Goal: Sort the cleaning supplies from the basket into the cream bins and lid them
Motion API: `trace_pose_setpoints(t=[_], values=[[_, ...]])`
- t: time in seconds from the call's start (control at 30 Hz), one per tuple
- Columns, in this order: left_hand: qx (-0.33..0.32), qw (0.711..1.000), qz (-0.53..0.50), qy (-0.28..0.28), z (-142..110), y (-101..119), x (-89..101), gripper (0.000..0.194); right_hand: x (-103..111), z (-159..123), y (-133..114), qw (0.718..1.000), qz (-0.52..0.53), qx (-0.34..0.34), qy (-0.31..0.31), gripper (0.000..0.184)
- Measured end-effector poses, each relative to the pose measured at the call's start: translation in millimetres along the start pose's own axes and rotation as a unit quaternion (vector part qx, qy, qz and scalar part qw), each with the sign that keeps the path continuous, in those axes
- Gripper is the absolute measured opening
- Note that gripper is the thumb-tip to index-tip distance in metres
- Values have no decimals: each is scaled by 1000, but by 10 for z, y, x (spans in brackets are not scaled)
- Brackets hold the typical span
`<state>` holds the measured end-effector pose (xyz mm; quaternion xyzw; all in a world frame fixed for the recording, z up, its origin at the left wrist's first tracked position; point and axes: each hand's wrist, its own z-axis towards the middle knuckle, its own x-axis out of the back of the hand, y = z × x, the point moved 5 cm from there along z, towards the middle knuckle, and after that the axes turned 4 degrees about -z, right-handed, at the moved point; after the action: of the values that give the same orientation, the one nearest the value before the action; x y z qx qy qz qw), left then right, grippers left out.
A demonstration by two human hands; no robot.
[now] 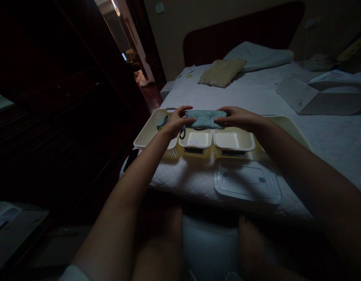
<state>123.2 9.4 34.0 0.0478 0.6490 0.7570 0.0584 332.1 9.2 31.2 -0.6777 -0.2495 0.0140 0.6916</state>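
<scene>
A folded blue-grey textured cloth (206, 119) is stretched level between my two hands above the bins. My left hand (179, 120) pinches its left end, with the thumb on the front face. At its right end, my right hand (234, 118) grips it the same way. A dark loop (183, 132) hangs below the left end. Beneath are two small cream bins, the left bin (203, 139) with a pale slip inside and the right bin (234, 141). A perforated cream basket (148, 130) stands left, holding a small blue-grey item (162, 122) partly behind my left hand.
A clear plastic lid (247, 181) lies on the bed (171, 175) near its front edge. Another pale container (290, 128) is partly hidden by my right arm. Farther back are a beige cushion (223, 73) and an open white box (329, 95). A dark flat object (130, 159) rests by the basket.
</scene>
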Motion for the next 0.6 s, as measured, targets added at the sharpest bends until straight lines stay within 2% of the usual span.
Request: trace_pose_setpoints(t=[0.1,0.23,0.43,0.6], values=[[-2,1000,2,15,12,-12,2,46,-4,3,-29,1000,-1,-2,19,13],[15,999,-30,33,7,-62,2,42,31,19,-72,997,7,7,79,14],[63,993,-94,-40,-47,-123,-83,41,92,32,-62,990,17,29,136,23],[42,996,-73,-1,48,-206,29,42,115,61,-14,986,34,38,157,30]])
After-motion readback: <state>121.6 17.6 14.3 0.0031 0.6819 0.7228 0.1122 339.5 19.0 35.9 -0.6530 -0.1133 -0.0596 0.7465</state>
